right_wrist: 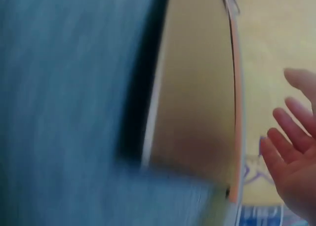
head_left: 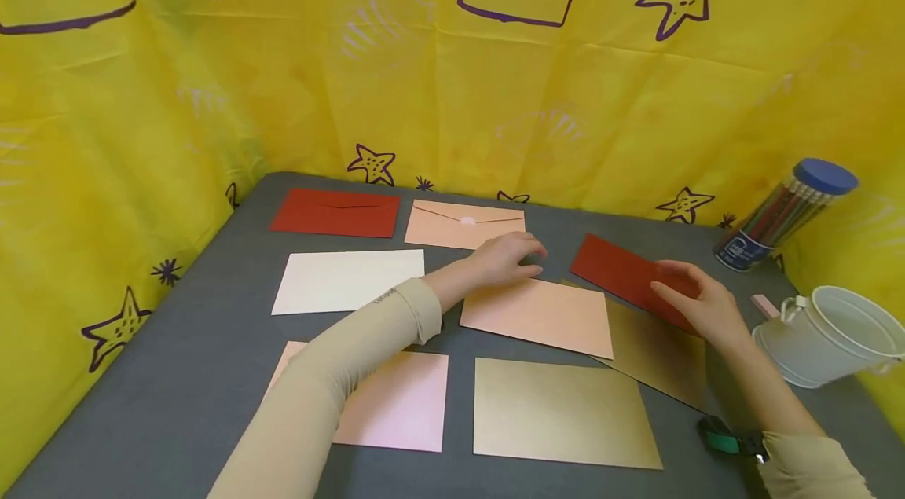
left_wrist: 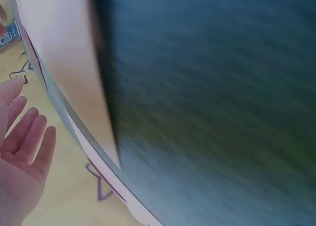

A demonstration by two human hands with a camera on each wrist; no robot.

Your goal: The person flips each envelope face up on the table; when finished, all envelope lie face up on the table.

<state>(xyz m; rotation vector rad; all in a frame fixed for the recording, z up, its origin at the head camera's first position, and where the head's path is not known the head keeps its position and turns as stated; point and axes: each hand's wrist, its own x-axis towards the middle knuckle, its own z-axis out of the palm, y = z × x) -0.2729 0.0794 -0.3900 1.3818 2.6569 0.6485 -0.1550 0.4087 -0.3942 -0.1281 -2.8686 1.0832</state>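
My left hand (head_left: 505,259) hovers at the far edge of a peach envelope (head_left: 540,317), fingers loosely bent. The left wrist view shows that hand (left_wrist: 22,157) with fingers apart and nothing held. Over the right part of a red envelope (head_left: 622,271) is my right hand (head_left: 700,302), thumb and fingers spread; whether it touches the paper I cannot tell. In the right wrist view this hand (right_wrist: 294,147) holds nothing. A gold envelope (head_left: 654,346) lies partly beneath the peach and red ones.
More envelopes lie on the grey table (head_left: 198,350): red (head_left: 339,216), peach with a seal (head_left: 452,228), white (head_left: 339,283), pink (head_left: 399,405) and gold (head_left: 558,416). At right stand a tub of pencils (head_left: 781,216), a white bucket (head_left: 813,338) and a pink eraser-like block (head_left: 764,306).
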